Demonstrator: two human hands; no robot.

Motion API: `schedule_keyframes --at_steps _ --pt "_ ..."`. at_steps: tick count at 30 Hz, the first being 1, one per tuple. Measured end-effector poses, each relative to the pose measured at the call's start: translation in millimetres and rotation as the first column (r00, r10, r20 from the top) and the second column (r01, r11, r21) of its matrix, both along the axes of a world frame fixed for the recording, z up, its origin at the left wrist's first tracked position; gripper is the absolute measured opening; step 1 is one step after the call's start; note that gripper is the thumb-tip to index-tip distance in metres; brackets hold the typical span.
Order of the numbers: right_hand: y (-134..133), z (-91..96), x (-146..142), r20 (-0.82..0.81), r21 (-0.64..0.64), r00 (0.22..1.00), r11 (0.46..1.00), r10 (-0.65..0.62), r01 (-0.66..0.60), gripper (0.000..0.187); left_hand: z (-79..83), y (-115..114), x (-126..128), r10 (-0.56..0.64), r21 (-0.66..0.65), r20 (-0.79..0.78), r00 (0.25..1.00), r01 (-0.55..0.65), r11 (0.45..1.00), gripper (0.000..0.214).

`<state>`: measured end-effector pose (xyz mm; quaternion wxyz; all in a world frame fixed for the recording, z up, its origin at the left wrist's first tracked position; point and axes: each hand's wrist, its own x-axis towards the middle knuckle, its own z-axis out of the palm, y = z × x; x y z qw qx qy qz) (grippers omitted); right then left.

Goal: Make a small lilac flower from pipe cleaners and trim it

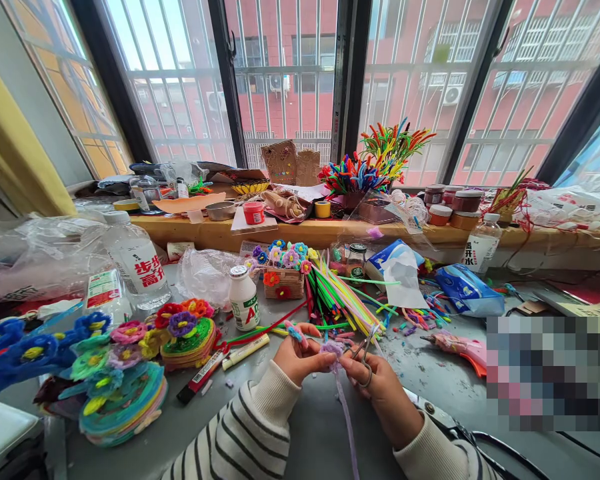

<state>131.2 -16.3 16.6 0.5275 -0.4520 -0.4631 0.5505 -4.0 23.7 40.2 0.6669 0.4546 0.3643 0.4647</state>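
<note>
My left hand (300, 357) and my right hand (375, 383) meet over the grey table (315, 427), both pinching a small lilac pipe-cleaner flower (333, 349). Its long lilac stem (347, 420) hangs down toward me. A small pair of scissors (364, 355) also sits in my right hand, a finger through one loop. A pink and blue pipe-cleaner piece (295, 331) rests against the fingers of my left hand. Just beyond my hands lies a bundle of coloured pipe cleaners (335, 297).
Finished pipe-cleaner flowers on round mats (125, 373) fill the left. A small white bottle (243, 298), a flower basket (283, 273), a large water bottle (137, 263), a pink glue gun (457, 347), a blue packet (467, 290) and a cluttered wooden sill (305, 232) surround the work spot.
</note>
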Motion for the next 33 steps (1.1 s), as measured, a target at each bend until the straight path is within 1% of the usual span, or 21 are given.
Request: schedule_keyframes --at_steps 1,3,4,6,8,11,15,20,27,33 --pt "0 1.0 0 0.029 0.023 1.0 1.0 -0.012 0.011 0.034 0.4 1 0 0.02 -0.016 0.021 1.0 -0.02 1.0 0.045" --pt "0 3.7 2 0.153 0.123 0.987 0.992 -0.04 0.021 0.035 2.4 3 -2 0.065 -0.057 0.067 0.996 -0.061 0.996 0.049" --pt "-1 5.2 2 0.239 0.19 0.969 0.982 -0.055 0.009 0.037 3.8 4 -2 0.087 -0.077 0.084 0.993 -0.081 0.994 0.05" --pt "-4 7.6 2 0.408 0.298 0.909 0.953 -0.086 -0.044 0.042 6.7 5 -4 0.121 -0.096 0.094 0.988 -0.112 0.989 0.051" --pt "-7 8.3 0 0.525 0.341 0.847 0.932 -0.082 -0.122 0.047 8.8 5 -4 0.14 -0.078 0.084 0.987 -0.133 0.988 0.051" --pt "-11 6.3 -5 0.615 0.338 0.786 0.921 -0.06 -0.194 0.051 9.6 3 -3 0.146 -0.013 0.074 0.987 -0.146 0.989 0.048" --pt "-12 2.4 -7 0.686 0.317 0.725 0.92 -0.056 -0.229 0.047 7.4 2 -1 0.15 0.078 0.065 0.987 -0.155 0.985 0.041" --pt "-13 1.5 -8 0.722 0.305 0.689 0.925 -0.07 -0.227 0.044 3.9 2 0 0.171 0.119 0.074 0.982 -0.179 0.977 0.039" --pt "-13 0.9 -11 0.724 0.292 0.686 0.934 -0.073 -0.208 0.049 3.0 0 3 0.189 0.155 0.055 0.98 -0.195 0.968 0.037" --pt "-12 -2.0 -15 0.727 0.258 0.684 0.947 -0.062 -0.189 0.054 -0.4 -1 6 0.248 0.201 0.088 0.965 -0.261 0.944 0.037"
